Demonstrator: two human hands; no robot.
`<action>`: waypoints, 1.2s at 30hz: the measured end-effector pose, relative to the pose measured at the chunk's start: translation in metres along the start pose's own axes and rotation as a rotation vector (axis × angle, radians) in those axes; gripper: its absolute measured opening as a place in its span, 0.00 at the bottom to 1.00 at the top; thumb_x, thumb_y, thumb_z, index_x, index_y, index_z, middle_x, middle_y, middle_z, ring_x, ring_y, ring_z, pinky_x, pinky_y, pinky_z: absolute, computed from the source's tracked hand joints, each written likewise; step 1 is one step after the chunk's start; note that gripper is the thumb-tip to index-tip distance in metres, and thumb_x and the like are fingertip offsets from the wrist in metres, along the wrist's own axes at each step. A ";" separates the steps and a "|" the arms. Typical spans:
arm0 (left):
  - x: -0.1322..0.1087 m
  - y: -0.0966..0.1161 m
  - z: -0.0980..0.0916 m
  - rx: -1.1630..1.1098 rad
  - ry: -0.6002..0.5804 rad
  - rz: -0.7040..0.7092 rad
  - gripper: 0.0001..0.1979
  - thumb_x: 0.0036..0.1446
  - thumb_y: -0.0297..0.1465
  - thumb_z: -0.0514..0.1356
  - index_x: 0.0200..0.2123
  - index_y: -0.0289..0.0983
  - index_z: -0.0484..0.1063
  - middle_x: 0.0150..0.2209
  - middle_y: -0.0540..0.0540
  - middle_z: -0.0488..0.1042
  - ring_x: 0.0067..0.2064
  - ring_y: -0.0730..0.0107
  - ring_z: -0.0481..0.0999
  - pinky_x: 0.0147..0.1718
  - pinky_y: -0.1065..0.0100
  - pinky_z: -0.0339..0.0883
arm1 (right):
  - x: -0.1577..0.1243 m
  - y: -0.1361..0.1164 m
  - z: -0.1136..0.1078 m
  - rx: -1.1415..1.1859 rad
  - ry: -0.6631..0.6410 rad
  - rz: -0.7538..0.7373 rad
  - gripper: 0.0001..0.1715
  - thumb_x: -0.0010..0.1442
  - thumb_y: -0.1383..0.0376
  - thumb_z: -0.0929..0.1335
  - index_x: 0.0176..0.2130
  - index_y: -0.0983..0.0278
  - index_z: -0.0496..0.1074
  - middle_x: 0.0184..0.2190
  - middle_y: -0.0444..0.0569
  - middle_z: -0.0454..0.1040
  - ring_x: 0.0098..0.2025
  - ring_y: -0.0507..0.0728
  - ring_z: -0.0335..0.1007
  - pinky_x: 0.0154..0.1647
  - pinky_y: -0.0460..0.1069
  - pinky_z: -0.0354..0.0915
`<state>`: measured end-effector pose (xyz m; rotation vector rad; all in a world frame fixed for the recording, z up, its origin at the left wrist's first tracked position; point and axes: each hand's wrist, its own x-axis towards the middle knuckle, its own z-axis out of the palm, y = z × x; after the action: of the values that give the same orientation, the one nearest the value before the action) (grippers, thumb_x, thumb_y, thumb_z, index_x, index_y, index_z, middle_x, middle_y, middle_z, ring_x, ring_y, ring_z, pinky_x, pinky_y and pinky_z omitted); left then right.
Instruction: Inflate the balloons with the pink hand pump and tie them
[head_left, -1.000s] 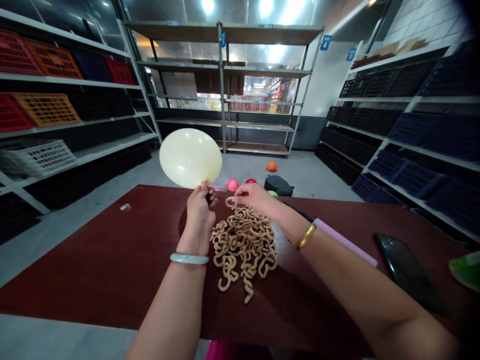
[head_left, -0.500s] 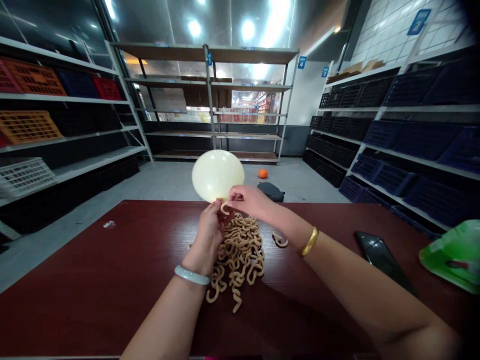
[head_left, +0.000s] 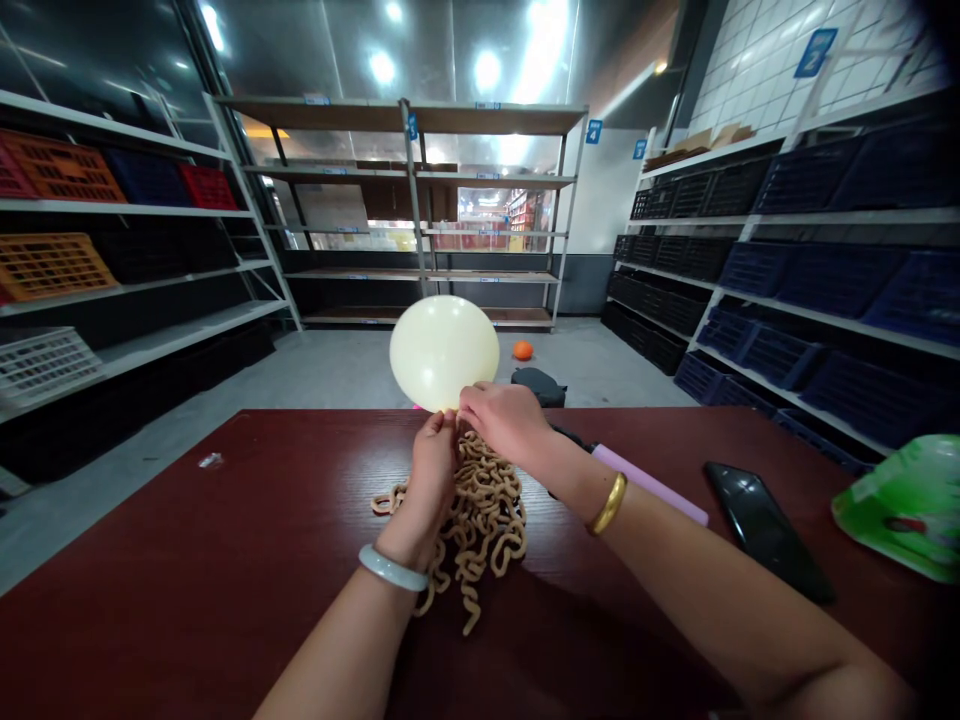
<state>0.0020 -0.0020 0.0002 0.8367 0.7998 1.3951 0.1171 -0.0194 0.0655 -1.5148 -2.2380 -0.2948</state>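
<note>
A pale yellow inflated balloon stands upright above the far part of the table, its neck end down at my fingertips. My left hand, with a pale bangle at the wrist, pinches the balloon's neck between thumb and fingers. Against it, my right hand, wearing a gold bangle, is closed at the same neck; its fingertips are partly hidden. Below both hands lies a heap of tan, curly, rope-like pieces, partly covered by my left hand and wrist.
On the dark red table are a lilac cylinder by my right forearm, a black phone, a green pouch and a clear scrap. Beyond are an orange ball-like thing, a dark object and crate-filled shelves.
My right hand has turned and closed in against my left; the small pale loop between them no longer shows. The balloon shifted slightly right. The lilac cylinder has come into sight beside my right forearm.
</note>
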 end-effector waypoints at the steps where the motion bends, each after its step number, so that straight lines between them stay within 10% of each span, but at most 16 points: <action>1: 0.001 -0.001 0.000 0.023 -0.009 -0.006 0.10 0.52 0.33 0.64 0.29 0.36 0.66 0.18 0.57 0.60 0.16 0.81 0.54 0.15 0.77 0.45 | 0.004 0.003 -0.001 0.051 0.004 0.003 0.09 0.64 0.65 0.64 0.37 0.64 0.73 0.35 0.51 0.76 0.35 0.56 0.69 0.32 0.49 0.54; 12: -0.005 -0.002 0.000 -0.039 -0.117 -0.150 0.13 0.46 0.31 0.64 0.26 0.38 0.60 0.18 0.58 0.53 0.16 0.83 0.48 0.14 0.77 0.39 | 0.023 -0.013 -0.033 1.374 -0.185 0.082 0.19 0.65 0.61 0.65 0.55 0.61 0.68 0.51 0.53 0.73 0.49 0.56 0.71 0.45 0.50 0.68; 18: -0.011 0.018 0.010 -0.166 -0.175 -0.227 0.16 0.48 0.30 0.66 0.26 0.37 0.58 0.19 0.58 0.52 0.15 0.84 0.49 0.13 0.79 0.38 | -0.027 0.034 0.008 1.334 -0.296 0.363 0.16 0.57 0.56 0.71 0.28 0.67 0.75 0.24 0.48 0.75 0.27 0.54 0.71 0.32 0.50 0.70; 25: -0.019 0.023 0.033 -0.532 -0.340 -0.741 0.12 0.60 0.19 0.52 0.26 0.37 0.56 0.19 0.56 0.52 0.15 0.83 0.52 0.12 0.78 0.46 | -0.042 0.035 0.052 1.700 -0.133 0.398 0.17 0.54 0.56 0.70 0.41 0.63 0.74 0.37 0.50 0.77 0.39 0.57 0.73 0.44 0.54 0.70; 36: -0.017 0.011 0.047 -0.400 -0.372 -0.835 0.12 0.59 0.20 0.54 0.25 0.37 0.56 0.19 0.56 0.50 0.15 0.83 0.51 0.12 0.78 0.44 | -0.059 0.056 0.042 1.872 -0.297 0.508 0.15 0.51 0.59 0.74 0.39 0.62 0.74 0.32 0.45 0.74 0.29 0.50 0.68 0.33 0.48 0.69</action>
<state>0.0364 -0.0206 0.0328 0.3498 0.4614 0.5908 0.1786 -0.0304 -0.0018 -0.7909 -1.0802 1.6981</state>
